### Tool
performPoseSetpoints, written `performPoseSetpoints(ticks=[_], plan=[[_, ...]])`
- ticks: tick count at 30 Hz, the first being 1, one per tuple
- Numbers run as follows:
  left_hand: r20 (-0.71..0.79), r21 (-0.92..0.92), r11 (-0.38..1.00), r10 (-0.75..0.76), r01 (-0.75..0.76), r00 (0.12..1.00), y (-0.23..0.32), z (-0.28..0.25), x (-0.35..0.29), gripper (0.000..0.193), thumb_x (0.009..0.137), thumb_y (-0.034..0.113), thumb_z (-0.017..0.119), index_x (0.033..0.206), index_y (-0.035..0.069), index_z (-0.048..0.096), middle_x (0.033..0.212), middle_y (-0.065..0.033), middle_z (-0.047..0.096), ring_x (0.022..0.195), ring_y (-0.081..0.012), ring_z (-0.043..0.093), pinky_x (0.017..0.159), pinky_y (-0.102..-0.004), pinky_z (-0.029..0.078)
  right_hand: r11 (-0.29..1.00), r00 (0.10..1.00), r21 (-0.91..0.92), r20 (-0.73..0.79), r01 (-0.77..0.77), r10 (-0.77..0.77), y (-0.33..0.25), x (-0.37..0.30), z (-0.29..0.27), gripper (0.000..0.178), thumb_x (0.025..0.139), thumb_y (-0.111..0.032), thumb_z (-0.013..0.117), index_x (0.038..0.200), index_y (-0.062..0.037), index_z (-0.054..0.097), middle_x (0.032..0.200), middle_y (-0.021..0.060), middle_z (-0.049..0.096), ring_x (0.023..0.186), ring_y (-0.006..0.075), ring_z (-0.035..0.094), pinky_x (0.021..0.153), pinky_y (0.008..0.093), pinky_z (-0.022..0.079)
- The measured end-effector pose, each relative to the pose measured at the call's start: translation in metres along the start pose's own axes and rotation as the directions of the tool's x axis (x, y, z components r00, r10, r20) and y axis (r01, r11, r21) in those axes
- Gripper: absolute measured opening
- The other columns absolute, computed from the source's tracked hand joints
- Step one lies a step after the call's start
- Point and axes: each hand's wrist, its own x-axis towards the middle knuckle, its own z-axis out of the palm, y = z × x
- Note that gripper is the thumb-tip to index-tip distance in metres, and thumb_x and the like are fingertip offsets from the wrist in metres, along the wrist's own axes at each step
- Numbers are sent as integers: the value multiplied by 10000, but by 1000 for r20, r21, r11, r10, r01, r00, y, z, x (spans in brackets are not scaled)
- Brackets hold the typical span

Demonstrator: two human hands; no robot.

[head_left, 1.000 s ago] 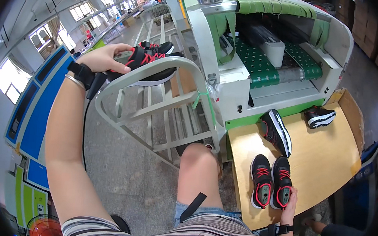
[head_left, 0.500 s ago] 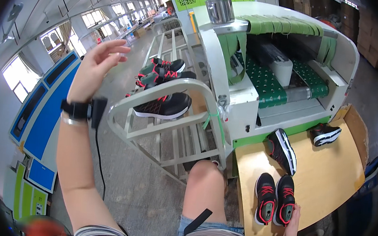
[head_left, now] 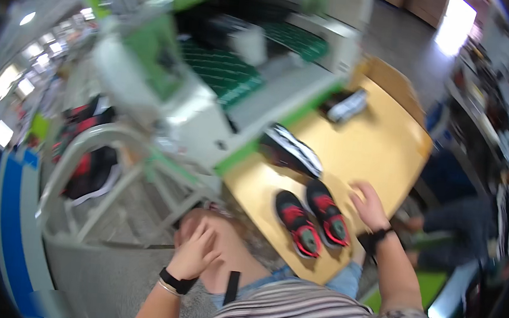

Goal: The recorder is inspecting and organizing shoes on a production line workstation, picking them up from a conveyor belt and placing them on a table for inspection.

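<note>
My left hand [head_left: 193, 252] is over my bare thigh, empty, its fingers apart. To the right of a pair of shoes, my right hand [head_left: 371, 207] hovers at the tabletop with fingers spread and nothing in them. The pair stands side by side on the wooden table [head_left: 382, 152]: a left black shoe with red laces [head_left: 293, 214] and a right one [head_left: 325, 206], heels toward me. Just beyond them a black shoe [head_left: 291, 152] lies on its side, showing a white sole. Farther back is another dark shoe [head_left: 345, 105], blurred, also tipped over.
Behind the table stands a white machine [head_left: 195, 114] with a green conveyor belt [head_left: 219, 74]. A pale metal rack [head_left: 89, 141] at left carries several black and red shoes [head_left: 87, 162]. Another person's leg [head_left: 455, 222] is close by on the right.
The view has swung toward the right. My left hand has dropped from its raised place near the rack to my thigh. My right hand has left the right shoe's heel and moved forward.
</note>
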Motion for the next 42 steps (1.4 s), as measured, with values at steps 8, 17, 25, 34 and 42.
performPoseSetpoints(ticks=[8,17,25,34,42], plan=[[105,214,972,-118,94,987,3,27,22,801,777,389,742,1499,209,448,1669,-237,47,1496,-531,-108,1144,-699,-60,966,988,-244,-104,85,-113,-7,121,-22,363,903,-171,654,1230,-14,627,1332,220,576,1299,398,495,1100,437,408],[89,235,956,-202,177,975,6,23,22,819,743,397,745,1487,207,459,1656,-252,80,1494,-533,-104,1147,-690,-69,759,990,-648,-139,-64,-36,56,213,43,684,952,-426,593,1469,-14,418,1582,146,368,1465,371,318,1189,602,210],[109,244,948,-234,203,966,4,24,30,820,746,395,728,1489,206,439,1652,-239,72,1481,-537,-112,1147,-686,-76,924,730,333,-582,-190,360,52,200,15,991,767,-359,843,1481,48,289,1361,281,513,1235,408,539,1080,459,413],[94,288,942,-205,171,974,12,24,35,825,745,349,737,1496,192,437,1656,-234,60,1495,-521,-88,1164,-664,-25,830,902,493,-182,-261,391,72,116,2,1049,811,-119,704,1579,19,3,1481,266,443,1323,339,516,1105,381,404],[9,41,996,76,-76,997,59,26,61,716,876,198,706,1504,56,394,1583,-230,307,1452,-434,282,1194,-496,215,887,941,379,-96,-266,323,35,-65,7,862,895,-159,726,1570,0,214,1525,199,408,1411,253,420,1163,349,337]])
